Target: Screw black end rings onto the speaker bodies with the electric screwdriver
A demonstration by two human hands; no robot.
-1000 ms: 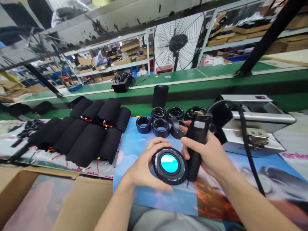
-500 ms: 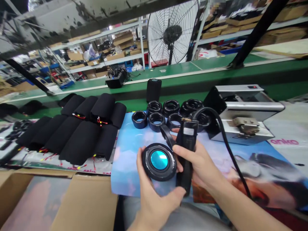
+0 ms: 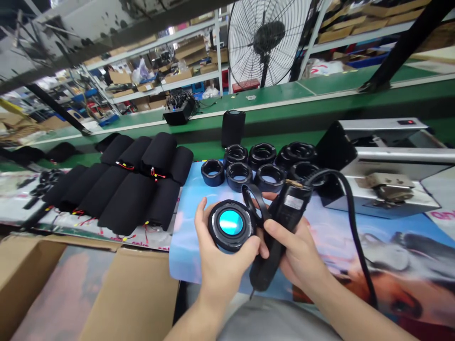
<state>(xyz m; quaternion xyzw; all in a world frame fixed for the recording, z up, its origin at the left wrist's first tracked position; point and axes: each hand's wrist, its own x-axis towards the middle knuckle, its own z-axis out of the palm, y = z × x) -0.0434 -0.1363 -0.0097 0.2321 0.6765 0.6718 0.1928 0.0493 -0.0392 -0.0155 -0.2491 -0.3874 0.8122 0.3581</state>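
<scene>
Black plastic all over this one: the left hand [image 3: 220, 265] cups a round black cap [image 3: 231, 225] with a bright cyan disc in its middle, thumb on the near rim, fingers [image 3: 201, 213] curled round the far left edge, so the cap is held up just above the near edge of the surface. Right beside it, touching the cap's right side, the right hand [image 3: 302, 253] is wrapped tight round a black handheld tool [image 3: 280, 227], thumb across its body, tip slanting down toward the person. A thick black cable [image 3: 350, 208] loops from the tool's top and runs off to the lower right. A thin black ring [image 3: 254, 203] stands between cap and tool.

Behind the hands, black ring parts [image 3: 263, 166] sit in two rows on the blue printed mat [image 3: 185, 246], with a black cylinder [image 3: 232, 128] upright just past them. To the left, black fabric sleeves [image 3: 131, 189] lie stacked side by side, red and yellow wires poking out. A metal machine [image 3: 387, 166] sits to the right, cardboard boxes [image 3: 106, 298] lower left, a big fan [image 3: 270, 38] behind the green conveyor [image 3: 320, 104]
</scene>
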